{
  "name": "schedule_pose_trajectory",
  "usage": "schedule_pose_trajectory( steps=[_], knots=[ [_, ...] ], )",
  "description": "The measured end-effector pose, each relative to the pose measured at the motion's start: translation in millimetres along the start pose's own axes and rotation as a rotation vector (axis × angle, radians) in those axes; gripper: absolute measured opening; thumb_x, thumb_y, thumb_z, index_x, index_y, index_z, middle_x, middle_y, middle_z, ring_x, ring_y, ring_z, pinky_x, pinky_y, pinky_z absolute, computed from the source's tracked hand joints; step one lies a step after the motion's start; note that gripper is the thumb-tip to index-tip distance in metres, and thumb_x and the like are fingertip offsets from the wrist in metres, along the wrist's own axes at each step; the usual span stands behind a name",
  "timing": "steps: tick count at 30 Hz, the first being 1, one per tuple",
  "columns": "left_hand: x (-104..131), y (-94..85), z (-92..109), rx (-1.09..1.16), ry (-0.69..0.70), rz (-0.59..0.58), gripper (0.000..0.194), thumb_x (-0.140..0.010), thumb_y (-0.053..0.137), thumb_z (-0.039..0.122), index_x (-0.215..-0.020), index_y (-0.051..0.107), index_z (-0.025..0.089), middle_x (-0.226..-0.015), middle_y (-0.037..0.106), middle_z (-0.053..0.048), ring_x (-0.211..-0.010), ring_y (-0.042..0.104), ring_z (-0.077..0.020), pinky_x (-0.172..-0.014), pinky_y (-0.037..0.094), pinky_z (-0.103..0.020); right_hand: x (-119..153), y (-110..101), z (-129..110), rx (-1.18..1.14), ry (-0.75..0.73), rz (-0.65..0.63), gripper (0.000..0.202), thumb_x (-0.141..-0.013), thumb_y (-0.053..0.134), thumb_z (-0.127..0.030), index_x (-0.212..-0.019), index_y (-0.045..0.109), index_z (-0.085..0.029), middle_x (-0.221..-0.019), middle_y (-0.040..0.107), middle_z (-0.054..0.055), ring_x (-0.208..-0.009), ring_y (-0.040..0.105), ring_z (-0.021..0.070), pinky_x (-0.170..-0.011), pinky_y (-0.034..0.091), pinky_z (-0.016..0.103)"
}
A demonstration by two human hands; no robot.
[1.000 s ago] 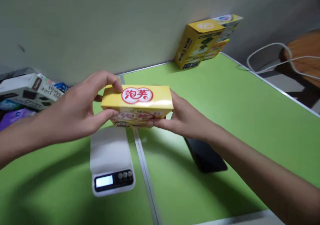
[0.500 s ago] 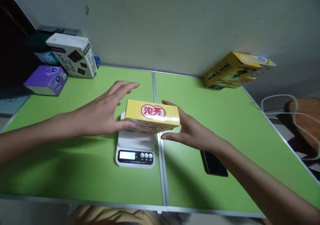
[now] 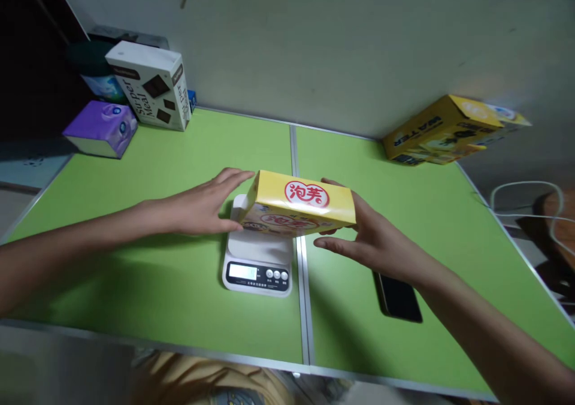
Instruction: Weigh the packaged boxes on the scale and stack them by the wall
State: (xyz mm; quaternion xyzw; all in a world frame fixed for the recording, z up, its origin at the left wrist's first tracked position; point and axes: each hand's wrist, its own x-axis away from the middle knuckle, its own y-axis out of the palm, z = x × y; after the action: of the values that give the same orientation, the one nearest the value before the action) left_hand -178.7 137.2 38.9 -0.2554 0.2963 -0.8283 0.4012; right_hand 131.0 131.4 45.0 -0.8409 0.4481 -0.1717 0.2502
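While the box (image 3: pixel 309 213) part-hides the scale (image 3: pixel 258 250), a phone (image 3: pixel 401 299) lies near.

It's dim in here, nearly black at far left. Light from above brightens the middle box (image 3: pixel 296 213); soft shadows darken the table (image 3: pixel 260 327), the screen (image 3: pixel 243 272) glows pale, and edges look stretched.

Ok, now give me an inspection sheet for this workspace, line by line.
Surface: green table, metal strip down the middle.
Job's things: yellow box over white scale; resting contact hidden.
Clutter: phone at right; purple pack and Super Meal box at rear left; WATER box at rear right.
Hands: left hand spread at box's left end; right hand spread around its right end; touch unclear.
Cables: white cable beyond the table's right edge.
Surroundings: wall behind.
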Motion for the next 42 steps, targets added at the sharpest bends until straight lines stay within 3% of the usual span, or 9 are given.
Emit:
schedule_pose_trajectory(
  steps=[5, 10, 14, 16, 21, 25, 29, 35, 42],
  knots=[
    [-14, 5.6, 10, 0.153, 0.063, 0.04, 0.059, -0.08, 0.067, 0.029, -0.134, 0.05, 0.015, -0.139, 0.055, -0.016, -0.125, 0.056, -0.0302, -0.104, 0.049, -0.049, -3, -1, -8, 0.106, -0.091, 0.216, 0.059, -0.081, 0.07, -0.049, -0.133, 0.049, -0.031, -0.125, 0.064, 0.011, -0.105, 0.068, 0.0299, -0.08, 0.064, 0.042],
    [-20, -8.1, 11, 0.268, 0.173, 0.269, 0.058, -0.084, 0.061, 0.023, -0.139, 0.044, 0.018, -0.139, 0.055, -0.014, -0.126, 0.055, -0.0268, -0.101, 0.053, -0.046, -25, -17, -19, 0.149, -0.134, 0.403, 0.048, -0.073, 0.073, -0.058, -0.117, 0.057, -0.046, -0.104, 0.068, 0.006, -0.088, 0.07, 0.0323, -0.063, 0.064, 0.046],
    [-31, -9.3, -27, 0.087, 0.213, 0.664, 0.062, -0.084, 0.055, 0.014, -0.143, 0.037, 0.021, -0.147, 0.043, -0.014, -0.14, 0.04, -0.0283, -0.116, 0.038, -0.049, -72, -28, -32, 0.09, -0.146, 0.441, 0.046, -0.068, 0.076, -0.06, -0.108, 0.059, -0.044, -0.1, 0.069, 0.004, -0.088, 0.071, 0.0337, -0.067, 0.064, 0.05],
    [-40, -6.4, -58, 0.0, 0.117, 0.768, 0.065, -0.082, 0.056, 0.01, -0.142, 0.036, 0.02, -0.15, 0.036, -0.017, -0.145, 0.032, -0.0314, -0.12, 0.03, -0.052, -103, -29, -36, 0.032, -0.121, 0.43, 0.051, -0.064, 0.079, -0.059, -0.107, 0.058, -0.038, -0.101, 0.07, 0.005, -0.085, 0.072, 0.0327, -0.064, 0.064, 0.049],
    [-57, -6.9, -125, -0.053, -0.223, 0.778, 0.064, -0.076, 0.062, 0.005, -0.137, 0.043, 0.012, -0.155, 0.018, -0.023, -0.151, 0.013, -0.0395, -0.123, 0.017, -0.055, -184, -18, -39, 0.012, -0.078, 0.376, 0.07, -0.064, 0.075, -0.064, -0.113, 0.052, -0.021, -0.096, 0.07, 0.01, -0.074, 0.07, 0.0273, -0.058, 0.061, 0.042],
    [-65, -17.6, -152, -0.018, -0.359, 0.904, 0.06, -0.074, 0.062, 0.001, -0.132, 0.049, 0.007, -0.16, 0.001, -0.025, -0.152, 0.003, -0.0418, -0.124, 0.019, -0.051, -237, -9, -33, 0.073, -0.086, 0.374, 0.071, -0.065, 0.074, -0.063, -0.116, 0.05, -0.021, -0.102, 0.068, 0.01, -0.07, 0.069, 0.0245, -0.058, 0.061, 0.043],
    [-77, -24.4, -173, 0.078, -0.376, 0.999, 0.062, -0.073, 0.059, -0.001, -0.132, 0.052, 0.014, -0.165, -0.009, -0.015, -0.151, 0.013, -0.0392, -0.122, 0.028, -0.045, -279, -11, -30, 0.122, -0.106, 0.404, 0.064, -0.07, 0.073, -0.057, -0.119, 0.051, -0.022, -0.109, 0.066, 0.011, -0.079, 0.07, 0.0275, -0.067, 0.062, 0.05],
    [-86, -25.5, -187, 0.09, -0.373, 0.996, 0.061, -0.075, 0.059, 0.002, -0.134, 0.053, 0.017, -0.166, -0.005, -0.013, -0.149, 0.023, -0.0374, -0.121, 0.03, -0.043, -333, -23, -37, 0.228, -0.166, 0.455, 0.057, -0.076, 0.071, -0.043, -0.125, 0.052, -0.02, -0.117, 0.064, 0.013, -0.086, 0.068, 0.0281, -0.077, 0.061, 0.055],
    [-82, -31.1, -178, -0.045, -0.454, 0.855, 0.066, -0.079, 0.061, 0.011, -0.143, 0.046, 0.019, -0.165, 0.002, -0.018, -0.146, 0.029, -0.0413, -0.114, 0.039, -0.051, -371, -5, -15, 0.259, -0.089, 0.367, 0.05, -0.08, 0.066, -0.028, -0.128, 0.055, -0.021, -0.112, 0.066, 0.012, -0.087, 0.066, 0.0252, -0.076, 0.062, 0.05]
  ],
)
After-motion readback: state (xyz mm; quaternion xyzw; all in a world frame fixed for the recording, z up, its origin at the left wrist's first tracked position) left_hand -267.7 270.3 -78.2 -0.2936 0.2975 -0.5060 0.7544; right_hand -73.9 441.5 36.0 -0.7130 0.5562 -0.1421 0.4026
